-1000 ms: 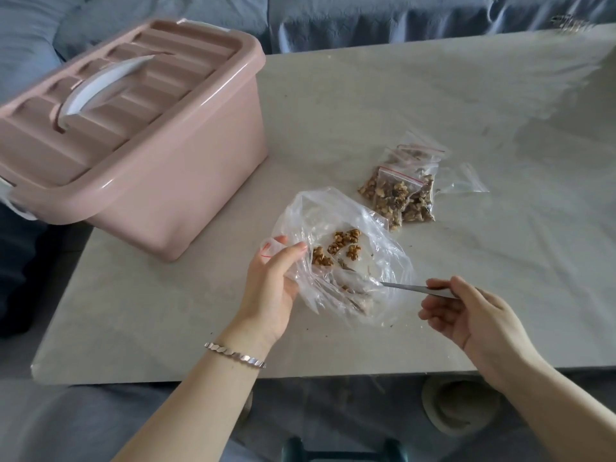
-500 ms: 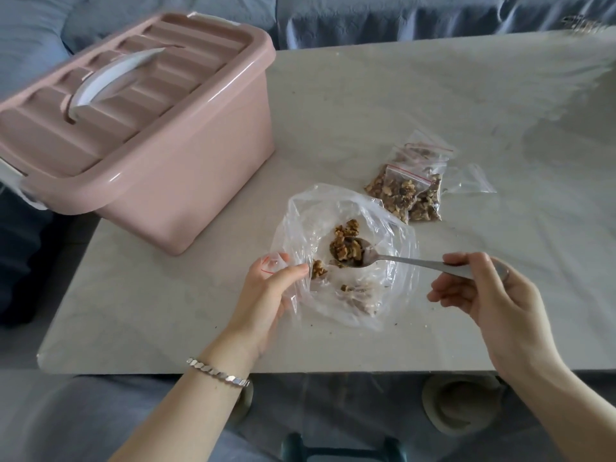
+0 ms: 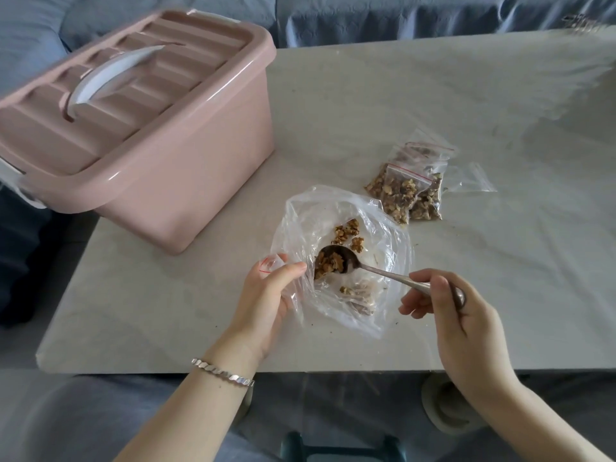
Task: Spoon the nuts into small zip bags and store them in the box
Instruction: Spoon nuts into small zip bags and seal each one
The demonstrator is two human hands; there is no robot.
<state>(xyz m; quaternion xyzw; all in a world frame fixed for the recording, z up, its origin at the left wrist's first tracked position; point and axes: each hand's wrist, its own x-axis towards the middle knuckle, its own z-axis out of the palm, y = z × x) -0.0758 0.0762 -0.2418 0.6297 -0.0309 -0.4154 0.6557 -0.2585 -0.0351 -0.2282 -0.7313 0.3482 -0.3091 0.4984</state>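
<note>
Nearest the camera, the left hand (image 3: pixel 266 295), with a bracelet (image 3: pixel 222 372) on its wrist, pinches a small zip bag (image 3: pixel 274 263) between thumb and fingers; the bag is crumpled in the grip, and whether its mouth is open cannot be told. The right hand (image 3: pixel 456 315) is closed on the handle end of a spoon (image 3: pixel 361 266). The spoon's long axis runs from lower right to upper left, bowl pointing at the left hand, and the bowl carries a heap of nuts (image 3: pixel 328 263).

The bowl sits over the open mouth of a large clear bag (image 3: pixel 383 235) lying on the table (image 3: pixel 433 111) between the 2 hands. A few loose nuts lie inside it beyond the bowl, with 1 fragment and crumbs nearer the camera. The bag's rumpled film stands up around the bowl on the left side, just beside the left thumb.

Farther back and to the right, filled zip bags (image 3: pixel 405 190) lie overlapping, red-striped mouths pointing away; at least 2 show. An empty zip bag (image 3: pixel 473 178) lies flat, touching their right edge.

At far left stands the pink box (image 3: pixel 186 168), lid shut, white handle (image 3: pixel 110 78) lying along the lid, its near left corner overhanging the table edge. A blue couch (image 3: pixel 400 15) lies beyond the table.
</note>
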